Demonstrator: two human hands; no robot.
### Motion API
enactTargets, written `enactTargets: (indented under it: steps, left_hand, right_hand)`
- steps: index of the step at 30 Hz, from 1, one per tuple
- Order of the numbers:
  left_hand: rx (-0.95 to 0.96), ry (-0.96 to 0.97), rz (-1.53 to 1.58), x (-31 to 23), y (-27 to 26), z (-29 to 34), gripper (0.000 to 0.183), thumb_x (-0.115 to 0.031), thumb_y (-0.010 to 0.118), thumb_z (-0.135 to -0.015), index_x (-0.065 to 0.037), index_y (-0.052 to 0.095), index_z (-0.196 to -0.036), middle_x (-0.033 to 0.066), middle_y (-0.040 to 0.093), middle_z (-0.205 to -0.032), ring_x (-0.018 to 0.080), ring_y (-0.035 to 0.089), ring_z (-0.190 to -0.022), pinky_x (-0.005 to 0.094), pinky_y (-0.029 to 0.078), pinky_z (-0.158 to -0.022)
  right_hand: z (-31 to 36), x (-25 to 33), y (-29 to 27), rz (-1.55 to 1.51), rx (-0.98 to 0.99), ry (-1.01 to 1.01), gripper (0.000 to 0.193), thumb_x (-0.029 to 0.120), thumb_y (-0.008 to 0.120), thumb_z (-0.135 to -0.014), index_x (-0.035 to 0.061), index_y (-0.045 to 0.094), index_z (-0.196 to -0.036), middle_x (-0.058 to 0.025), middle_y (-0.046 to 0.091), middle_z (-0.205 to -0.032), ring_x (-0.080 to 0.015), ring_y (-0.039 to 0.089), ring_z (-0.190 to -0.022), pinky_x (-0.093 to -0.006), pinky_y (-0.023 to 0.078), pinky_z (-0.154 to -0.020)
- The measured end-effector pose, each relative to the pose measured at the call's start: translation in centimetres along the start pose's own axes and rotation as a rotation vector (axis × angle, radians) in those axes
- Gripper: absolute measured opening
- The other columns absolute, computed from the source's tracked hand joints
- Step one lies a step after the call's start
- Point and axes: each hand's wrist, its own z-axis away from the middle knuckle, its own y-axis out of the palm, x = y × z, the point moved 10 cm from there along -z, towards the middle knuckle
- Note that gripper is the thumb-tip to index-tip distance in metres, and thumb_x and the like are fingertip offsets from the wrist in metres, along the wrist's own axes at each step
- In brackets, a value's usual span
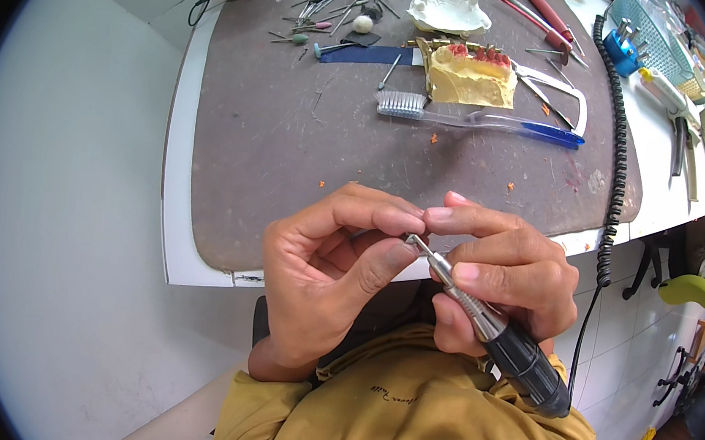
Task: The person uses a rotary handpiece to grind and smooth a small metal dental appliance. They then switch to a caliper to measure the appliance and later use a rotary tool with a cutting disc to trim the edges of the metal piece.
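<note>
1. Right hand (517, 270): fingers wrapped firmly around the rotary handpiece (487, 319), its nose pointing to 10 o'clock, in front of the wearer near the tabletop's (291, 155) front edge.
2. Left hand (321, 276): thumb and forefinger drawn to a narrow gap at the nose. A tiny grey glint shows there; whether it is a held piece or the tool's bit cannot be determined.
3. Principal hazard, in my judgement: the tip sits just beside the left thumb. If it is run and catches or skids, skin could be nicked.
4. Secondary hazard: any small piece in that pinch could spin free under side load and drop toward 6 o'clock, onto the mustard shirt (402, 411).
5. Cord: the coiled cable (619, 161) hangs at 2 o'clock; its connection is unconfirmed. If attached, a tug could deflect the nose.
6. Yellow dental model (470, 83), near 12 o'clock: well apart, at little risk.
</note>
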Motion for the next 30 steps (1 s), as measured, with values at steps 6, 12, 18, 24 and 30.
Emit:
enactTargets:
  steps: [6, 12, 18, 24, 30]
  left_hand:
    - [0.000, 0.003, 0.003, 0.01, 0.05, 0.02, 0.014, 0.006, 0.068, -0.085, 0.006, 0.065, -0.099, 0.0139, 0.064, -0.102, 0.0173, 0.064, -0.097, 0.0285, 0.054, -0.087]
    - [0.009, 0.005, 0.000, -0.03, 0.15, -0.04, 0.014, 0.006, 0.067, -0.086, 0.006, 0.065, -0.099, 0.0139, 0.064, -0.101, 0.0171, 0.064, -0.096, 0.0283, 0.054, -0.086]
    - [0.009, -0.002, 0.024, 0.03, 0.24, -0.11, 0.014, 0.007, 0.067, -0.086, 0.006, 0.065, -0.099, 0.0145, 0.064, -0.101, 0.0175, 0.064, -0.095, 0.0289, 0.054, -0.086]
    - [0.006, 0.012, 0.013, -0.04, 0.20, -0.13, 0.014, 0.006, 0.067, -0.085, 0.005, 0.064, -0.099, 0.0144, 0.063, -0.101, 0.0173, 0.064, -0.094, 0.0292, 0.054, -0.085]
    - [0.007, 0.010, 0.021, -0.03, 0.27, -0.18, 0.014, 0.006, 0.068, -0.085, 0.005, 0.064, -0.098, 0.0140, 0.063, -0.100, 0.0171, 0.064, -0.094, 0.0291, 0.054, -0.085]
  right_hand:
    - [-0.13, 0.15, -0.13, -0.009, -0.034, 0.013, 0.029, 0.005, 0.080, -0.073, 0.0028, 0.061, -0.095, -0.0120, 0.067, -0.079, -0.0360, 0.070, -0.092, -0.0501, 0.055, -0.087]
    - [-0.32, 0.14, -0.26, -0.014, -0.061, 0.042, 0.029, 0.002, 0.081, -0.070, 0.0024, 0.062, -0.092, -0.0112, 0.067, -0.080, -0.0353, 0.070, -0.093, -0.0481, 0.057, -0.086]
    - [-0.32, 0.22, -0.24, 0.000, -0.056, 0.019, 0.029, 0.002, 0.081, -0.070, 0.0020, 0.063, -0.093, -0.0115, 0.067, -0.080, -0.0351, 0.070, -0.092, -0.0481, 0.057, -0.085]
    - [-0.20, 0.08, -0.31, 0.002, -0.076, 0.032, 0.028, 0.002, 0.081, -0.070, 0.0017, 0.063, -0.092, -0.0118, 0.066, -0.080, -0.0351, 0.070, -0.091, -0.0477, 0.057, -0.084]
    - [-0.34, 0.34, -0.29, 0.012, -0.066, 0.004, 0.027, 0.002, 0.081, -0.071, 0.0015, 0.063, -0.091, -0.0119, 0.066, -0.079, -0.0350, 0.071, -0.091, -0.0474, 0.058, -0.084]
